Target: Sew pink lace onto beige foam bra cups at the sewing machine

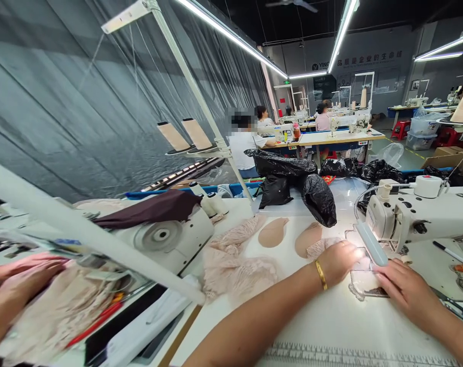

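Note:
My left hand (337,260), with a gold bangle at the wrist, lies on pale lace fabric (320,246) at the needle of a white sewing machine (411,214); its fingers curl down on the cloth. My right hand (405,286) rests to the right of the needle plate, fingers bent and pressing the same piece against the white table (331,321). Glare from the machine lamp washes out the cloth under the presser foot. Two tan bra cups (273,232) lie just beyond my left hand.
A heap of pink lace (235,265) lies left of my arm. Black plastic bags (292,178) sit at the table's far edge. Another white machine (166,239) stands to the left, where another person's hand (21,280) rests on pink fabric. Seated workers fill the rows behind.

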### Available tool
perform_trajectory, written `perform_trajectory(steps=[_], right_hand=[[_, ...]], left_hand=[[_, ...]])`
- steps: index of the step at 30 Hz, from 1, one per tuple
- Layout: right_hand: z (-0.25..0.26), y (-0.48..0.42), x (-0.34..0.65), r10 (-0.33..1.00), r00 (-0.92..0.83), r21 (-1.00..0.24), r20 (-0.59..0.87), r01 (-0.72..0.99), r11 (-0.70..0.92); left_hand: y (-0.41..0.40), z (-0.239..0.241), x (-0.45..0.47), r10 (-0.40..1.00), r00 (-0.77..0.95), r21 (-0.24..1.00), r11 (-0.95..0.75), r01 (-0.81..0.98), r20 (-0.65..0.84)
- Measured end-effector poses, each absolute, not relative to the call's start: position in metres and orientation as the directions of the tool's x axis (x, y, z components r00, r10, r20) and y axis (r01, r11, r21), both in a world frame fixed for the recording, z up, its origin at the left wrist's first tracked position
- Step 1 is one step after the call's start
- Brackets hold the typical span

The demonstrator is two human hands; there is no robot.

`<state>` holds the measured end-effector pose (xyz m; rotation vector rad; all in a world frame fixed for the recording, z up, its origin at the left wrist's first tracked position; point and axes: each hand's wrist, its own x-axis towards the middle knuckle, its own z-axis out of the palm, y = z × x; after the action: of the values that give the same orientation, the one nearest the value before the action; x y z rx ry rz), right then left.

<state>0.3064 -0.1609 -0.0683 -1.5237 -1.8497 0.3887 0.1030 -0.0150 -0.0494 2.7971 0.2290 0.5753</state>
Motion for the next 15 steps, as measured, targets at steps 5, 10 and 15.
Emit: perform_trajectory(steps=[5, 10, 15], right_hand=[[-0.048, -0.175, 0.248, 0.992, 0.123, -0.994, -0.005, 0.112, -0.019], [-0.046, -0.191, 0.218, 0.947, 0.292, -0.968, -0.133, -0.244, -0.06], [-0.065, -0.202, 0.211, 0.923, 0.343, -0.937, -0.177, -0.346, -0.051]], left_hand=[[-0.044, -0.041, 0.048, 0.299, 0.879, 0.364, -0.918, 0.158, 0.371], [-0.069, -0.024, -0.013, 0.721, 0.585, 0.364, -0.692, 0.623, 0.37], [-0.151, -0.025, -0.013, 0.823, 0.568, 0.975, -0.099, 0.198, -0.032]])
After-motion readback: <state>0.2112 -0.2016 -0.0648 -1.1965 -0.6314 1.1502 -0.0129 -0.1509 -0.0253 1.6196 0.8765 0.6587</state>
